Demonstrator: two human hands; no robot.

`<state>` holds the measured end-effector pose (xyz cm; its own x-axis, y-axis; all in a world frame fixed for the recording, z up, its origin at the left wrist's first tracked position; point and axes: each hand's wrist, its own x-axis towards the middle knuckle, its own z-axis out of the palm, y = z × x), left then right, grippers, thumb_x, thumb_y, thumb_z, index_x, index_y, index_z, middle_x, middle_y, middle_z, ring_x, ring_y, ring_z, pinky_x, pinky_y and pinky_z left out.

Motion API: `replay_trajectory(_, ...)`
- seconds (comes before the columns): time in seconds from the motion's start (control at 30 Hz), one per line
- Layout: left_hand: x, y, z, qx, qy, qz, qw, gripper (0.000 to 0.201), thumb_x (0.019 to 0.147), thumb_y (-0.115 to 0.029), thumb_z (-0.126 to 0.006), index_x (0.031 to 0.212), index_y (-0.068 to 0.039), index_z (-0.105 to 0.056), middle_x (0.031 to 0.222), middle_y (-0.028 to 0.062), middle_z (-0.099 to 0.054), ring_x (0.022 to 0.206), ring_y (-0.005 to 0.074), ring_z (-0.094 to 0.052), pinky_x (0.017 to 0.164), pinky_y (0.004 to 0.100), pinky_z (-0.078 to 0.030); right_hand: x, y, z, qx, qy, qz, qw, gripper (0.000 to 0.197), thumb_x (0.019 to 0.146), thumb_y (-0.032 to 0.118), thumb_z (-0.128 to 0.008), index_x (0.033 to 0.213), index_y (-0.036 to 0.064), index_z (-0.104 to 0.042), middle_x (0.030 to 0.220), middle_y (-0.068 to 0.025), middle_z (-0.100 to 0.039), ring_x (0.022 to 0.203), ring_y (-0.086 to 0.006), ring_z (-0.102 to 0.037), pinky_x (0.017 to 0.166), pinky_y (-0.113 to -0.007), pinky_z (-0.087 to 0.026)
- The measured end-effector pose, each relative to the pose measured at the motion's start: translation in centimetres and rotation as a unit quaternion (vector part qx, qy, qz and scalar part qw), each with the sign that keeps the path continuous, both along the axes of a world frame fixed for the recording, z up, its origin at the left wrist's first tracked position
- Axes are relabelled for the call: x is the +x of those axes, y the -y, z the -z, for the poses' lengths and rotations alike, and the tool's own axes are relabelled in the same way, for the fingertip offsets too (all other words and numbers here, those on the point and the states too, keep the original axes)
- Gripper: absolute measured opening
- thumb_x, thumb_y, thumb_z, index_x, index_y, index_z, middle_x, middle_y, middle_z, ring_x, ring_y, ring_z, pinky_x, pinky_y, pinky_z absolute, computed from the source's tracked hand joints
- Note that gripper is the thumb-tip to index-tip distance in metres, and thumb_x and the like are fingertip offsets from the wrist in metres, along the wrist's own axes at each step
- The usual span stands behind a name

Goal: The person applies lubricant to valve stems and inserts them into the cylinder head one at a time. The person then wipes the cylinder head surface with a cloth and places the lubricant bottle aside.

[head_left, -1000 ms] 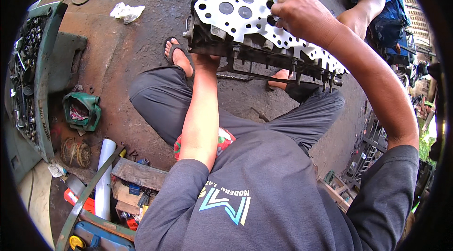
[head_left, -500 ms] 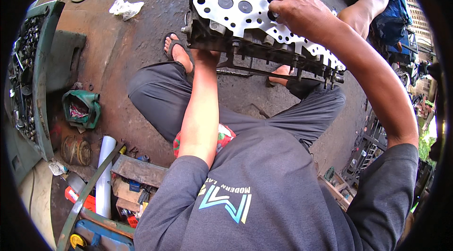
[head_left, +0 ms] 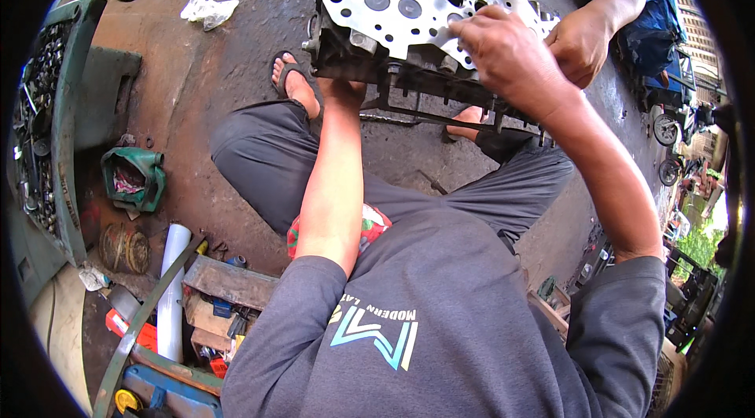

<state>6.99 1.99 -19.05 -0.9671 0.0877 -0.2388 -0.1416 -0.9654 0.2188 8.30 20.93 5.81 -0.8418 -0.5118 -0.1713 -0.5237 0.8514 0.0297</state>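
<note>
An engine cylinder head (head_left: 425,36) lies with its pale, machined face up, its dark side facing me. Several round valve discs (head_left: 377,0) sit in the face, and a dark round opening shows right of them. My left hand (head_left: 342,89) reaches under the near left edge; its fingers are hidden beneath the head. Over the right half of the face, my right hand (head_left: 503,56) has its fingers bent and drawn together beside a greyish disc. Whatever they may hold is hidden. A co-worker's hand (head_left: 582,44) is at the head's right end, fingers curled.
At left stands a green metal case (head_left: 79,127) full of small parts. A cut green container (head_left: 135,180), a white roll (head_left: 173,292) and a wooden box (head_left: 228,284) are at lower left. Crumpled plastic (head_left: 209,12) lies on the floor; a blue tarp (head_left: 653,33) hangs at right.
My right hand has drawn back toward me from the openings, uncovering a greyish disc. The co-worker's hand has come closer to the head's right end. My left hand stays under the head.
</note>
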Motion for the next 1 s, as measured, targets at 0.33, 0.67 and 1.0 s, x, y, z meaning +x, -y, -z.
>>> replay_trajectory(0.33,0.2,-0.2,-0.1,-0.018,0.018,-0.008,1.0,0.048,0.108,-0.039,-0.048,0.147,-0.012,-0.053,0.15,0.0083,-0.055,0.136,0.0304,-0.054,0.113,0.0547,-0.044,-7.8,-1.9,-1.9,0.099,-0.01,-0.064,0.993,0.031,0.084,0.027,-0.076,0.111,0.0107,-0.076,0.104,-0.0172,-0.075,0.104,-0.0304,-0.071,0.093,-0.04,-0.053)
replay_trajectory(0.67,0.3,0.1,-1.0,-0.031,0.048,-0.01,0.998,0.046,0.108,-0.038,-0.048,0.147,-0.013,-0.053,0.148,0.0073,-0.057,0.135,0.0277,-0.055,0.114,0.0492,-0.044,-8.8,-1.2,-1.6,0.081,0.02,-0.044,0.996,0.028,0.089,0.027,-0.071,0.097,0.0001,-0.073,0.091,-0.0226,-0.073,0.093,-0.0384,-0.072,0.083,-0.046,-0.057)
replay_trajectory(1.0,0.4,0.2,-1.5,-0.034,0.096,-0.013,0.995,0.044,0.109,-0.038,-0.048,0.146,-0.014,-0.053,0.146,0.0062,-0.058,0.133,0.025,-0.056,0.115,0.0437,-0.044,-7.8,-0.2,-1.7,0.045,0.067,0.047,0.996,0.03,0.094,0.029,-0.063,0.115,0.0073,-0.068,0.095,-0.0207,-0.072,0.097,-0.0362,-0.07,0.085,-0.049,-0.056)
